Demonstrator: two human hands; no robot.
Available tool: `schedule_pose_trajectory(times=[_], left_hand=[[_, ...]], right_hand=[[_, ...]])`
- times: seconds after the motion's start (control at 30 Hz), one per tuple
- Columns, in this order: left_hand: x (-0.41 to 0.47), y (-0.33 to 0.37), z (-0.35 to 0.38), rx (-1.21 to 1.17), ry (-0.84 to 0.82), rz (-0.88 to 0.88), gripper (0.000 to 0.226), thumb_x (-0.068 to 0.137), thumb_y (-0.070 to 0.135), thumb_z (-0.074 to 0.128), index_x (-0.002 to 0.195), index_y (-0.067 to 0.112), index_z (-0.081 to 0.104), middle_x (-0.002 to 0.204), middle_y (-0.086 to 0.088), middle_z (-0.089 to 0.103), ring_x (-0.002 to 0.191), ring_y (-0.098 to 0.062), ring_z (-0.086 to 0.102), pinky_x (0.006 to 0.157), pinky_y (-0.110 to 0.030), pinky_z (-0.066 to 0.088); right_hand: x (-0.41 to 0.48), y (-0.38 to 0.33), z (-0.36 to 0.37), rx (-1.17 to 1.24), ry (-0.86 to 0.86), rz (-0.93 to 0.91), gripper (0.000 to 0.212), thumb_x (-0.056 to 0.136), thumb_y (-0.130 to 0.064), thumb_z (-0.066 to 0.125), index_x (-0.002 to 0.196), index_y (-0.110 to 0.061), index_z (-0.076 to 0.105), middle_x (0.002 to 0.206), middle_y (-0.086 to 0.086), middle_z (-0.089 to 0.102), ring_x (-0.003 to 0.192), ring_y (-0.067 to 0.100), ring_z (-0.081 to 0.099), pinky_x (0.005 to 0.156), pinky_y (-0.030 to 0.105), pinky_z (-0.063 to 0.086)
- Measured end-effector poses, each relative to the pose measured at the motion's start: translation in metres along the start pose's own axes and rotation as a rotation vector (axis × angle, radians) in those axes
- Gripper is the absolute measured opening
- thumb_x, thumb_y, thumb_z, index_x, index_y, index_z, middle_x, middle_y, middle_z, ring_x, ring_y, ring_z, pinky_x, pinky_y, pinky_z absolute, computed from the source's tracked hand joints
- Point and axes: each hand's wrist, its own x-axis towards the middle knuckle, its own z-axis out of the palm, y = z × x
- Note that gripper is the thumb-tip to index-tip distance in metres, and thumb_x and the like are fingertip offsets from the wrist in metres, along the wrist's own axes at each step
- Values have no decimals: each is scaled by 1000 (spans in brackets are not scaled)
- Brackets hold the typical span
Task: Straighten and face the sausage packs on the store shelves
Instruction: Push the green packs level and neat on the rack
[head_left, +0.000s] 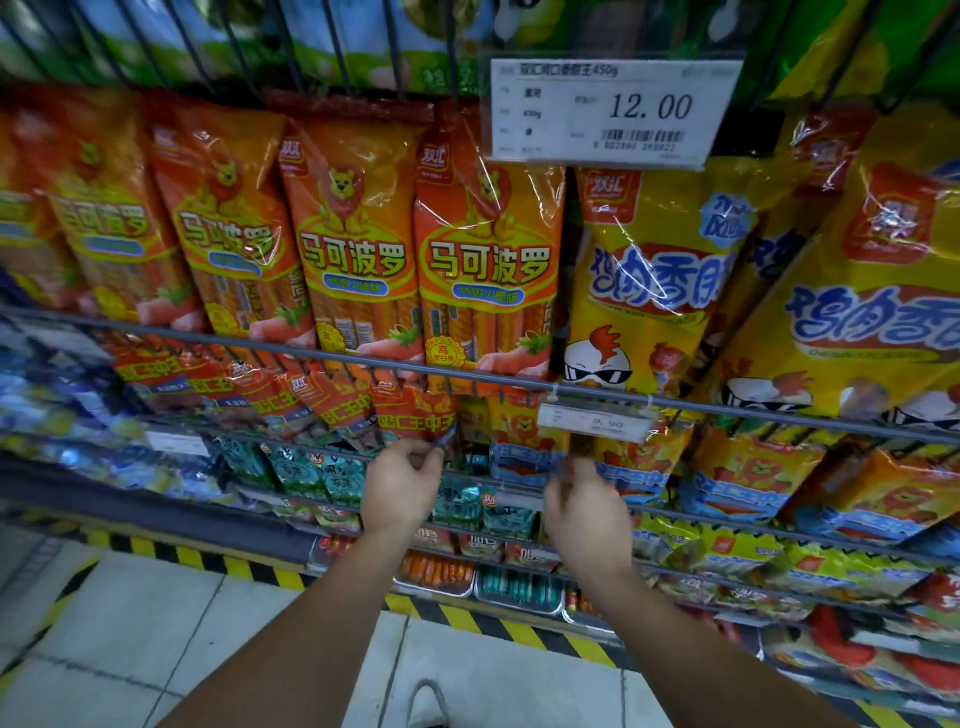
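1. Red pack (413, 415): sitting below the rail (311, 347), at 12 o'clock of the left hand (402, 483), which is pinching its bottom edge.
2. Right hand (587, 512): showing blurred at 3 o'clock of the left; cannot tell its grip.
3. Handling: likely proving light, floppy and slick-filmed, with the sealed edges offering the surest hold.

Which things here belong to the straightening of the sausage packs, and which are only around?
For the job: left hand, pinching the red sausage pack; right hand, blurred; orange lion packs; yellow chicken packs.
Only around: large price tag; small price tag; striped floor edge; floor tiles.
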Motion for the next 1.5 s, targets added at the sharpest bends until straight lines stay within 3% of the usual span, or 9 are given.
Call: schedule_pose_trajectory(times=[0.13,0.43,0.6,0.73,0.87,0.97,1.03,1.2,1.5], left_hand=[[-5,-14,-20,-71,105,-89,26,96,30,61,112,10,63,93,3,59,86,-23,58,81,-38,48],[37,-41,-74,-110,127,-126,59,94,29,66,143,9,40,135,-11,55,121,-33,54,102,-48,45],[72,-56,-85,-89,30,-81,44,83,36,76,109,6,57,99,-12,66,95,-35,63,81,-46,52],[88,-64,-93,-92,1,-68,42,83,32,76,109,10,52,104,-8,64,99,-33,61,87,-45,52],[99,-73,-96,-122,-33,-4,44,80,34,79,111,7,62,105,-10,69,99,-33,64,84,-40,52],[100,-78,-96,-158,-31,25,43,78,35,80,106,6,64,103,-10,71,96,-31,65,82,-36,50],[99,-80,-97,-175,-28,54,42,78,34,80,105,7,64,101,-9,71,93,-29,65,79,-33,47],[93,-81,-95,-181,-40,99,49,79,42,79,116,16,59,105,-1,69,96,-25,64,84,-34,49],[94,-71,-90,-175,-9,43,42,87,33,72,122,17,54,112,-7,68,102,-34,64,87,-42,50]], right_hand=[[-9,-9,2,-26,-53,-118,25,99,-34,51,120,-21,52,83,-6,68,65,20,64,53,35,53],[-3,-73,34,114,-217,-166,56,96,-42,59,140,-17,36,109,4,66,82,24,68,68,46,58],[13,-110,52,126,-245,75,46,91,-49,64,108,-9,47,78,9,58,64,24,59,55,41,52],[19,-126,70,162,-223,179,48,89,-47,69,68,-15,40,59,3,37,50,18,38,49,34,33],[26,-133,87,235,-175,260,53,86,-46,73,60,-15,39,54,3,34,46,17,35,47,31,27],[28,-137,95,306,-113,268,44,85,-41,75,108,-10,55,76,4,58,64,22,56,56,31,43],[27,-138,96,378,-56,244,77,85,-34,77,145,-14,32,111,7,66,97,30,63,78,36,53],[25,-140,94,409,-36,237,72,89,-23,73,148,-13,32,129,9,61,116,32,58,93,38,47],[22,-136,88,373,-88,226,55,98,-21,61,146,-13,37,126,6,61,111,30,58,86,33,47]])
